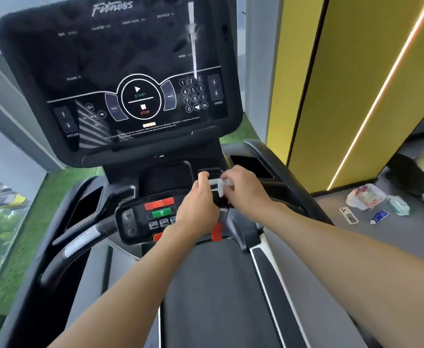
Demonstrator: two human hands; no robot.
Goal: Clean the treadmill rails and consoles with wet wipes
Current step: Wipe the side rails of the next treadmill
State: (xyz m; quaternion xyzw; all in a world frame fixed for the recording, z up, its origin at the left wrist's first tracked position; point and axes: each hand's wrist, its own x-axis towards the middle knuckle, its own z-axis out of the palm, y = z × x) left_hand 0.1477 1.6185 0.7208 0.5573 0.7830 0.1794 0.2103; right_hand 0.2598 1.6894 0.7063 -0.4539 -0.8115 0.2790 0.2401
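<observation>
Both forearms [130,285] are stretched over the treadmill belt [218,285].
A crumpled wet wipe [223,186] is pinched between left hand [198,204] and right hand [246,189], at six o'clock below the console [120,71].

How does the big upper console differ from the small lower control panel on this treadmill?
The upper console is large and steep; the lower control panel is small and lies flatter. Nothing covers the upper console; the left hand covers part of the lower control panel. Both are black.

Crumpled white wet wipe [222,186] apparently held just above the black console [165,177].
</observation>
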